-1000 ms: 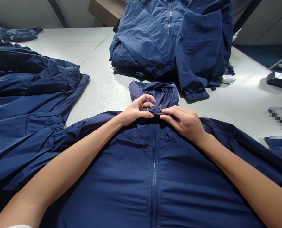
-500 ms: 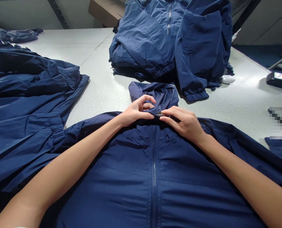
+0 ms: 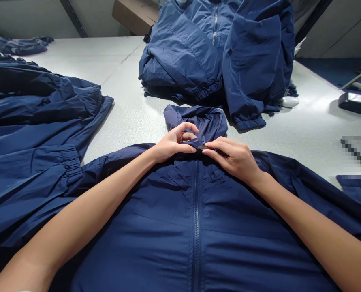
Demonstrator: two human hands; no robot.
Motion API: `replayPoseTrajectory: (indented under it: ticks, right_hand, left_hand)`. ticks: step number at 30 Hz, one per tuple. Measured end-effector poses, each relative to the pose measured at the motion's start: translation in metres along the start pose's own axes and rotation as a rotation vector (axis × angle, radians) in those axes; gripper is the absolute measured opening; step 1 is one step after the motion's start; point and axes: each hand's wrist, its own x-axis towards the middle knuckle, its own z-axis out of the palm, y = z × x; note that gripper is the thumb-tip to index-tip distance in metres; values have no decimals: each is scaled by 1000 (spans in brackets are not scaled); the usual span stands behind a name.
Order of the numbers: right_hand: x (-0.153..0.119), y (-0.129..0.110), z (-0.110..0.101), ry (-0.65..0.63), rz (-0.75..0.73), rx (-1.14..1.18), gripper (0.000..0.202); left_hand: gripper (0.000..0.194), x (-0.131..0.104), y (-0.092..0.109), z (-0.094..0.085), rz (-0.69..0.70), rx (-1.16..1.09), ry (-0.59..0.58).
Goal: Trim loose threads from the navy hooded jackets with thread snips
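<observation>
A navy jacket [image 3: 168,227] lies front up before me, its zipper [image 3: 197,219] running down the middle and its hood [image 3: 212,121] spread beyond the collar. At the top of the zipper, my left hand [image 3: 176,142] pinches the jacket's collar between thumb and fingers. My right hand [image 3: 233,156] grips small thread snips [image 3: 202,147], mostly hidden by the fingers. Their metal tips point left and touch or nearly touch the collar fabric beside my left fingertips.
A pile of navy jackets [image 3: 186,61] stands at the back of the white table [image 3: 119,73]. More navy garments [image 3: 31,117] are heaped at the left. A white rounded object [image 3: 289,101] and a black box-like object [image 3: 355,103] sit at the right. Behind is a cardboard box [image 3: 134,16].
The metal tips have shifted slightly at the collar, and the view has moved a little. Both hands keep their hold in nearly the same place.
</observation>
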Motion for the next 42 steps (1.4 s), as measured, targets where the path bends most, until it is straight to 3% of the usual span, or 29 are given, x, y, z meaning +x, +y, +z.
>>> replayPoseTrajectory:
  ticks: [36, 42]
  right_hand:
    - [-1, -4, -2, -24, 48, -52, 17]
    - [-2, -7, 0, 49, 14, -99, 13]
  left_hand:
    - [48, 0, 0, 0, 14, 65, -3]
    - [47, 0, -1, -1, 24, 65, -6]
